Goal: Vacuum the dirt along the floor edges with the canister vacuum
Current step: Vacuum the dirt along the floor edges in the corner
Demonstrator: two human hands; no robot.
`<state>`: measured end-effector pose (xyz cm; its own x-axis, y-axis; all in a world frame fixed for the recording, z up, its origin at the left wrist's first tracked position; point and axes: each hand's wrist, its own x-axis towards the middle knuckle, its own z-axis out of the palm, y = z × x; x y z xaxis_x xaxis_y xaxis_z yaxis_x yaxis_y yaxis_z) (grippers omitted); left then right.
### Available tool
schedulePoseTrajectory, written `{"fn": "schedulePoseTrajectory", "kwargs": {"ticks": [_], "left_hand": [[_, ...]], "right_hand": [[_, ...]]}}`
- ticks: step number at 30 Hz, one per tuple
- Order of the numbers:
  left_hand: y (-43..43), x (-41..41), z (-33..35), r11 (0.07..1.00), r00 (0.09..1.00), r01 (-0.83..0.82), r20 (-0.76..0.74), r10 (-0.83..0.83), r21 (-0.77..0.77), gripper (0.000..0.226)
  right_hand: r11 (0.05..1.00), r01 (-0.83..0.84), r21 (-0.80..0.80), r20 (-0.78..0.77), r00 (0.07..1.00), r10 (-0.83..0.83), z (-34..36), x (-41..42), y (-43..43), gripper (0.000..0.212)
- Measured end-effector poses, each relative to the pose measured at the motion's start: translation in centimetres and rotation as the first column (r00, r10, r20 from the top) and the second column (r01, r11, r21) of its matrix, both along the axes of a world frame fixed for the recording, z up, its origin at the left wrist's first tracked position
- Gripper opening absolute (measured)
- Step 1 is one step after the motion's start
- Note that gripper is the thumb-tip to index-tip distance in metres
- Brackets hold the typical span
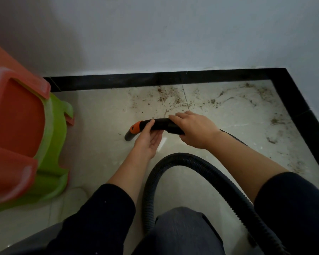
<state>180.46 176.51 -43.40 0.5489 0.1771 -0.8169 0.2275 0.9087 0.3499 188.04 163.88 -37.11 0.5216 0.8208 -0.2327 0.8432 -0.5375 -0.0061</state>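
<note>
My right grip (190, 130) clasps the hose handle (161, 125), left grip (147, 139) cradles it loosely; I should swing the nozzle (129, 136) low toward the dirt (166, 97) by the black border (118, 82).

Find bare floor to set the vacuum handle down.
Free: clean tile between the stools and the left hand, up to the skirting. Crowded: dirt along the skirting rightward; hose loops across the near floor.
</note>
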Motion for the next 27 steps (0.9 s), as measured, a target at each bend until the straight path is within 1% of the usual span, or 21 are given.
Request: {"fn": "schedulePoseTrajectory", "kwargs": {"ticks": [9,17,27], "left_hand": [[0.2,0.3,0.0,1.000,1.000,0.020,-0.004,-0.020,0.019,0.026],[1.7,0.0,-0.1,0.999,1.000,0.021,-0.010,-0.021,0.047,0.017],[2.6,0.5,-0.5,0.999,1.000,0.004,-0.005,-0.004,0.032,0.018]], "right_hand": [[1.000,0.016,0.002,0.004,1.000,-0.016,-0.3,0.0,0.0,0.057],[1.000,0.013,0.023,0.007,1.000,-0.013,-0.9,-0.3,1.3,0.058],[1.000,0.011,0.012,0.020,1.000,-0.012,-1.2,0.1,2.3,0.058]]}}
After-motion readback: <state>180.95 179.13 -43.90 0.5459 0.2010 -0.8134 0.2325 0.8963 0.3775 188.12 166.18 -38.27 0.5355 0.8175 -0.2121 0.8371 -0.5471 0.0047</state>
